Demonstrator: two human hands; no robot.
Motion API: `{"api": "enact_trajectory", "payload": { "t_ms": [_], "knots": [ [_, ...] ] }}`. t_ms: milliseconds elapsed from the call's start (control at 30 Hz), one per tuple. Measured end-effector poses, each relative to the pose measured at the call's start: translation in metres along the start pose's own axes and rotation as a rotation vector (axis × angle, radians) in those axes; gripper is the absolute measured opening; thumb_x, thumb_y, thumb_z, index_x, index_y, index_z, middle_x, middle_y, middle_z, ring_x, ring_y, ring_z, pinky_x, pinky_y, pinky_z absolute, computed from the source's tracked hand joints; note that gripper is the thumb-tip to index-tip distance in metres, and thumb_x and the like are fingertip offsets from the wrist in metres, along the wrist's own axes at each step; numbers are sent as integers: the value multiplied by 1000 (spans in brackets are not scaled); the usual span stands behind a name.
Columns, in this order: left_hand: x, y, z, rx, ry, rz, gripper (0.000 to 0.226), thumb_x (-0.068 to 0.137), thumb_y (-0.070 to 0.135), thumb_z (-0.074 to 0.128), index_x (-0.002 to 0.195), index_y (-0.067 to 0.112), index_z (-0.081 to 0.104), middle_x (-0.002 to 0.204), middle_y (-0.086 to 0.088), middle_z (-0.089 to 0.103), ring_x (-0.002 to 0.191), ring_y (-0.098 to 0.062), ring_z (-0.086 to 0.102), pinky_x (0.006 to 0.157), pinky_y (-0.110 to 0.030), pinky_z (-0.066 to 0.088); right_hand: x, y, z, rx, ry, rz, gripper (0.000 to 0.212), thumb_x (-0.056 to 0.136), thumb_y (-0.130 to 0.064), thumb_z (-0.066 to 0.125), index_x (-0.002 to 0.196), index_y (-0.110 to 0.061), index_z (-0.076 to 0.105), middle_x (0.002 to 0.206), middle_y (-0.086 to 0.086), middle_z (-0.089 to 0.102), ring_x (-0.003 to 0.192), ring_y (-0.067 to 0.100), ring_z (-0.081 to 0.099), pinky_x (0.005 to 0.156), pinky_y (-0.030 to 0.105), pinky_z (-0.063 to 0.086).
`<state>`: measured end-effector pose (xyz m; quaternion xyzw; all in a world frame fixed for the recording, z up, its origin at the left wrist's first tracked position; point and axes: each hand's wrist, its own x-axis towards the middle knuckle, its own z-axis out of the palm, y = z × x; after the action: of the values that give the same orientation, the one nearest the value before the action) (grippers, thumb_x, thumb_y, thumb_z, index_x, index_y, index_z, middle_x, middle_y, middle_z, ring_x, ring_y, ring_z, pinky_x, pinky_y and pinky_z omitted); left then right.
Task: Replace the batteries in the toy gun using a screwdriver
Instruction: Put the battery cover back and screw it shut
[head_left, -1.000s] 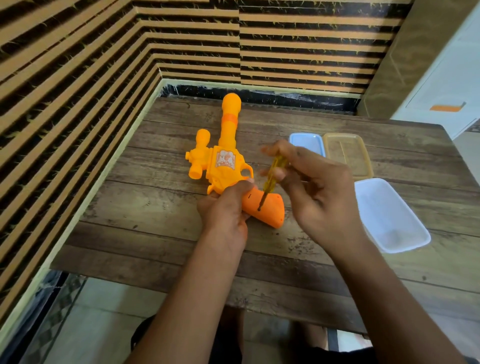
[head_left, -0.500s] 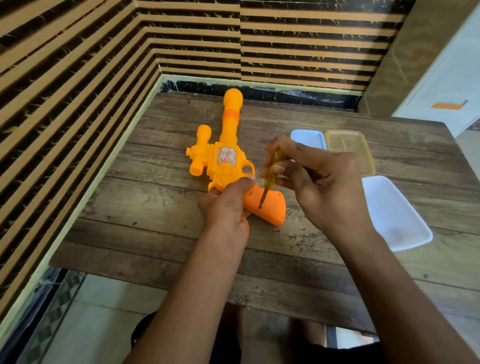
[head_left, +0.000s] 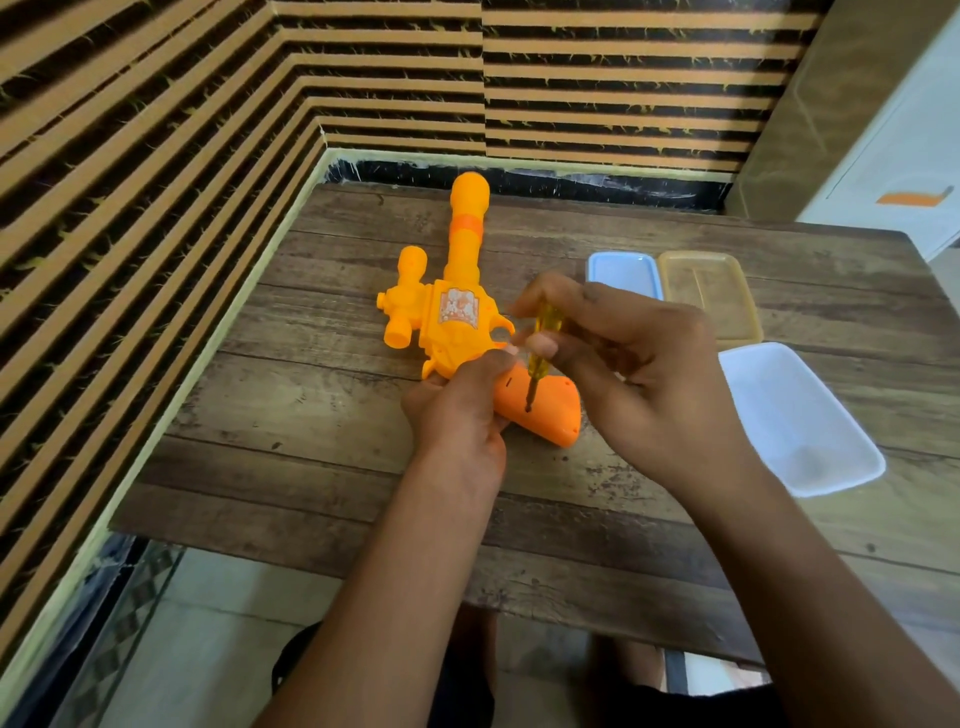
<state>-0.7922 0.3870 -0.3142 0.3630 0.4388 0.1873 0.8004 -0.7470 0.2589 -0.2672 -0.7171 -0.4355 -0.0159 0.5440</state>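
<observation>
An orange toy gun (head_left: 457, 317) lies flat on the wooden table (head_left: 311, 415), barrel pointing away from me, its darker orange grip toward the front right. My left hand (head_left: 457, 410) grips the gun where the grip meets the body, thumb on top. My right hand (head_left: 634, 374) pinches a yellow-handled screwdriver (head_left: 540, 343) between thumb and fingers. The screwdriver stands nearly upright, its metal tip set on the side of the grip. No batteries are visible.
Three shallow plastic trays sit on the right of the table: a blue one (head_left: 623, 273), a tan one (head_left: 711, 291) and a larger white one (head_left: 795, 415). Striped walls close in the left and back. The table's front edge is just below my wrists.
My right hand has turned a little on the screwdriver, whose tip stays on the grip. The left hand and the gun have kept their place.
</observation>
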Motion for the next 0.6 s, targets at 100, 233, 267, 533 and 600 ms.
{"api": "enact_trajectory", "payload": {
  "t_ms": [100,233,267,533,600],
  "knots": [
    [2,-1,-1,3,-27,-7,43,82,-5,74,124,2,71,120,-26,74,91,-30,72,73,-43,61,-1,1,-3,103,-109,36,43,93,17,57,124,-9,71,117,5,75,112,20,72,92,48,59],
    [2,-1,1,-6,-17,-2,29,84,-6,74,105,13,75,117,-21,77,94,-30,72,90,-58,59,0,2,-4,136,-135,105,51,94,23,51,114,-19,72,96,14,72,94,31,71,90,54,59],
    [2,-2,1,-9,-13,-3,27,85,-6,74,102,14,75,115,-19,78,93,-29,73,91,-59,59,1,1,-3,138,-127,115,54,93,24,49,112,-22,71,93,16,70,92,35,69,89,53,59],
    [-2,1,0,-23,10,2,33,84,-9,75,113,6,74,112,-21,77,81,-27,73,85,-54,61,-4,3,9,58,53,110,66,84,28,44,119,-21,71,92,8,73,88,23,75,84,43,64],
    [-3,1,1,-21,2,5,27,84,-10,75,104,9,74,108,-21,78,74,-24,73,77,-47,63,-5,1,12,-14,104,87,63,82,25,47,120,-19,72,90,2,74,85,18,75,80,43,63]
  ]
}}
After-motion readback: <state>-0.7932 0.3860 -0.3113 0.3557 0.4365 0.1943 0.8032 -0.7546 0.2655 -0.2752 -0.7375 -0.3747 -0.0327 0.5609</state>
